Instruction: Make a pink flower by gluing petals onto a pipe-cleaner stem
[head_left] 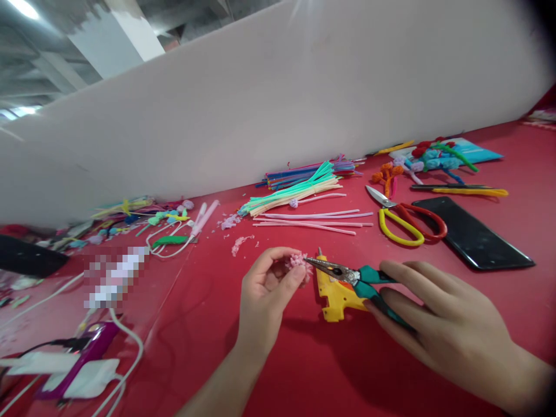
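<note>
Between the thumb and fingers of my left hand (269, 289) is a small pink fuzzy pipe-cleaner flower (299, 263). My right hand (447, 318) grips needle-nose pliers (367, 277) by their green handles. The tips of the pliers touch the right side of the flower, or lie right against it. Under the pliers, a yellow glue gun (334, 298) lies on the red table (208, 347); my right hand hides its rear part. Just beyond the hands lie several loose pink pipe cleaners (313, 223) and a few pink fuzz scraps (238, 245).
Bundles of pipe cleaners (299, 191) lie near the white partition (282, 104). Scissors (403, 220) and a black phone (475, 234) are at right, with finished pipe-cleaner pieces (434, 159) behind. A purple and white power strip (82, 365) with cables stands at left.
</note>
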Available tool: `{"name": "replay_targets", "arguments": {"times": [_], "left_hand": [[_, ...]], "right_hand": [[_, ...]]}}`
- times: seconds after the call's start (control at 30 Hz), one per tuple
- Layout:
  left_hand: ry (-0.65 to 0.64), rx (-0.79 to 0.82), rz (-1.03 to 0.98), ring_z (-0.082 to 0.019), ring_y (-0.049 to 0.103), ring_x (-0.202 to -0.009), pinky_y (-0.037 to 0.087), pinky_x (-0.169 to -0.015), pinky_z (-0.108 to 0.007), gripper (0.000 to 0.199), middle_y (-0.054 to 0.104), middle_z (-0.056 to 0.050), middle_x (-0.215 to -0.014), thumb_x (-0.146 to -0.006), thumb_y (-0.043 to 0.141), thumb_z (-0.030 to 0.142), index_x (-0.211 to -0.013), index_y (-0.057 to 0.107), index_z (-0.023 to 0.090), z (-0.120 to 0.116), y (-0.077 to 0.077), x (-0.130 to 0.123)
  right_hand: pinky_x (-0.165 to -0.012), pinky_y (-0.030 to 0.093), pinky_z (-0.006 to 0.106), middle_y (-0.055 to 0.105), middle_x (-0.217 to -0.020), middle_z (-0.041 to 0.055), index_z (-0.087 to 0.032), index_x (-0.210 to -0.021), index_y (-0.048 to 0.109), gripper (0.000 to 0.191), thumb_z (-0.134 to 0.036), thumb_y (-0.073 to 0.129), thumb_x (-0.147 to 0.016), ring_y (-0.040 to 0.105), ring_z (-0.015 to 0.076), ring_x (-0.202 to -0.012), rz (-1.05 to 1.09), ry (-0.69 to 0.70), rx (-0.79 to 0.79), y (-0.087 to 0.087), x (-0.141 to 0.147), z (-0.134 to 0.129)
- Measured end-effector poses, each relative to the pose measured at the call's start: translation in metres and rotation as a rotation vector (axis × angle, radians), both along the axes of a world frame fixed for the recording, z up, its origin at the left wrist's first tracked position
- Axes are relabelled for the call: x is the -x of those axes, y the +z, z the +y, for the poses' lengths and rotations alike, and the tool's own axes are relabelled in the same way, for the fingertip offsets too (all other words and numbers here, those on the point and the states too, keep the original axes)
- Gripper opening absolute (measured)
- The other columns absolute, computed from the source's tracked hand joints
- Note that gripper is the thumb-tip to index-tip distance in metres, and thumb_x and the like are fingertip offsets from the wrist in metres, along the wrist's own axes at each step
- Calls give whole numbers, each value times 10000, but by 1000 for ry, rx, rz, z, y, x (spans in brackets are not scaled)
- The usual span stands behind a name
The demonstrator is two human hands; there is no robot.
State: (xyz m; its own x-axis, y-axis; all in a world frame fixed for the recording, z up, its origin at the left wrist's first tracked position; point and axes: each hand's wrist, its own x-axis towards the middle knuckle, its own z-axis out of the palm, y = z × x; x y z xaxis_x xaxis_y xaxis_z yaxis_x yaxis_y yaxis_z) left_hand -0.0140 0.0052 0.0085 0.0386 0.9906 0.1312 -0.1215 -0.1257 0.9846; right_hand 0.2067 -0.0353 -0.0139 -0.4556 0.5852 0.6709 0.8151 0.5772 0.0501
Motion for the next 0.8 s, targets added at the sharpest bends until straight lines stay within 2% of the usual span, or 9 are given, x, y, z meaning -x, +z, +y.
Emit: {"name": "replay_targets", "arguments": {"times": [0.2,0.27,0.4,0.53,0.67,0.8], "left_hand": [[14,60,5,-65,561,-624,484,-587,-152,178,613,14,-752,-756,708,220,-926,663,194,0,0,-1],[-6,71,18,-66,561,-634,483,-602,-154,203,616,9,-759,-762,704,227,-960,673,195,1,0,0],[-40,77,2,-79,584,-700,496,-678,-173,193,630,-2,-809,-774,692,222,-966,688,195,2,-1,1],[16,67,-34,-80,590,-740,494,-711,-168,166,640,4,-819,-767,697,200,-933,676,195,4,0,0],[13,42,-50,-83,596,-782,495,-745,-180,188,647,5,-881,-787,681,192,-973,657,207,5,0,3],[21,33,-61,-90,620,-748,501,-751,-199,168,660,5,-840,-800,666,192,-967,652,196,4,1,3]], "right_hand": [[-585,390,348,672,-957,101,-190,-757,642,256,-116,435,-888,547,211,-733,-185,-22,-139,3,-2,-3],[-585,392,346,667,-961,102,-187,-769,646,243,-113,444,-882,549,211,-729,-196,-20,-139,2,-2,-3],[-664,444,342,641,-980,116,-172,-765,634,144,-199,538,-869,576,214,-777,-55,-34,-52,-1,-2,-1],[-677,467,326,605,-999,121,-171,-786,627,131,-255,560,-861,585,206,-786,73,-9,46,-2,-2,1],[-649,478,330,581,-1003,140,-161,-780,615,153,-265,540,-863,588,216,-783,98,26,86,-1,-3,1],[-645,484,332,580,-1005,141,-162,-787,609,120,-244,550,-853,597,225,-795,100,29,112,-1,-4,2]]}}
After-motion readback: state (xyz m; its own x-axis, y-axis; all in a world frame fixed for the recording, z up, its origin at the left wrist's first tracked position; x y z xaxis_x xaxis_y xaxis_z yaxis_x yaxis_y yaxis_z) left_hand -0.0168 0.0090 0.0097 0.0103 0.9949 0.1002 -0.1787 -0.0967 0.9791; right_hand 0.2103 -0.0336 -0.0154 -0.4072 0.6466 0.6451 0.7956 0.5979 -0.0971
